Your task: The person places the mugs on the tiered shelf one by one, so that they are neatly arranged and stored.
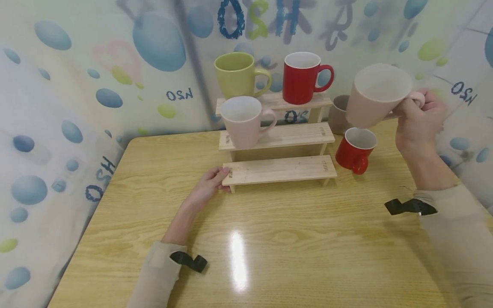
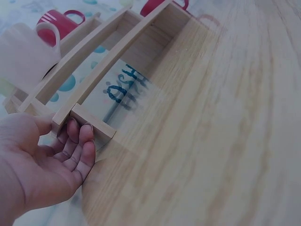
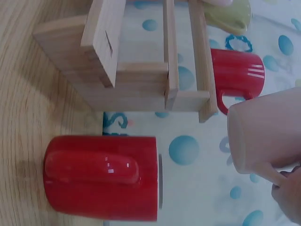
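Observation:
My right hand (image 1: 421, 122) grips a pale pink mug (image 1: 375, 96) by its handle, held up in the air right of the rack. With thumb on top and fingers beneath, my left hand (image 1: 209, 184) pinches the left end of the bottom shelf of a three-step wooden rack (image 1: 281, 170). Another pale pink mug (image 1: 243, 124) stands on the middle step's left. On the top step are a green mug (image 1: 235, 77) at left and a red mug (image 1: 301, 79) at right. The right wrist view shows the held mug (image 3: 265, 127) tilted, its handle between the fingers.
A second red mug (image 1: 352, 149) stands on the wooden table (image 1: 292, 239) just right of the rack, its handle facing me. Behind it is a grey-brown mug (image 1: 339, 115), partly hidden by the held mug. A patterned curtain (image 1: 154, 85) hangs behind the table.

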### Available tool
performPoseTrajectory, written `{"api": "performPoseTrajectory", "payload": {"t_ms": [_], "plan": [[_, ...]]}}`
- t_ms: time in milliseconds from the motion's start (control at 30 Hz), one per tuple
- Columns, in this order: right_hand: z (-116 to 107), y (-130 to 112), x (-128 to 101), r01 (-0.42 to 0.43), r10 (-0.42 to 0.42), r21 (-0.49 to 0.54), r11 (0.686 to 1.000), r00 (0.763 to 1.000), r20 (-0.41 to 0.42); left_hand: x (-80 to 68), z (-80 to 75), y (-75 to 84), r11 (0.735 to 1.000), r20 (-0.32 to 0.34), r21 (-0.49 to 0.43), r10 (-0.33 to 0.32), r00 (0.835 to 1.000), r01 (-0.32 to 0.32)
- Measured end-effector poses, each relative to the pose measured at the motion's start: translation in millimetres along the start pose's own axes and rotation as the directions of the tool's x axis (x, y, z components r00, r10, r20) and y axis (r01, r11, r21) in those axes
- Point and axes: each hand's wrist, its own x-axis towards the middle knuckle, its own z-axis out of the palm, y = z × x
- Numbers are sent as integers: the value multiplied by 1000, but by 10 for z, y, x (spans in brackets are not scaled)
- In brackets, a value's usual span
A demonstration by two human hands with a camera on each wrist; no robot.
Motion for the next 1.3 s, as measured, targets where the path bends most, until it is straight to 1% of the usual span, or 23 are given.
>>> {"api": "performPoseTrajectory", "payload": {"t_ms": [200, 300, 433, 567, 667, 800, 900, 1067, 1167, 1300], "plan": [[77, 89, -151, -44, 45, -10, 999, 995, 86, 1, 3, -3, 1000, -6, -9, 3, 1000, -4], [106, 147, -238, -66, 70, -39, 997, 989, 130, 6, 0, -9, 1000, -4, -14, 9, 1000, -9], [150, 246, -348, -84, 101, -103, 991, 980, 172, 8, -2, -7, 1000, 1, -18, 17, 1000, -17], [188, 337, -434, -105, 139, -166, 981, 967, 212, 4, -3, -6, 1000, -1, -20, 18, 1000, -18], [197, 389, -476, -147, 193, -190, 971, 949, 250, 4, -3, -11, 1000, -4, -22, 17, 1000, -17], [207, 455, -503, -225, 277, -205, 953, 919, 282, 2, -6, -12, 1000, -4, -25, 17, 1000, -17], [226, 518, -507, -247, 311, -237, 940, 906, 288, -1, -7, -7, 999, -8, -30, 13, 1000, -13], [255, 642, -481, -268, 341, -253, 930, 885, 317, -10, -5, 7, 1000, -12, -27, 5, 1000, -5], [259, 704, -463, -275, 351, -257, 927, 876, 330, -8, -7, 7, 1000, -11, -23, 2, 1000, -2], [261, 762, -437, -284, 358, -255, 924, 877, 321, 5, -10, -5, 1000, -7, -23, 6, 1000, -6]]}}
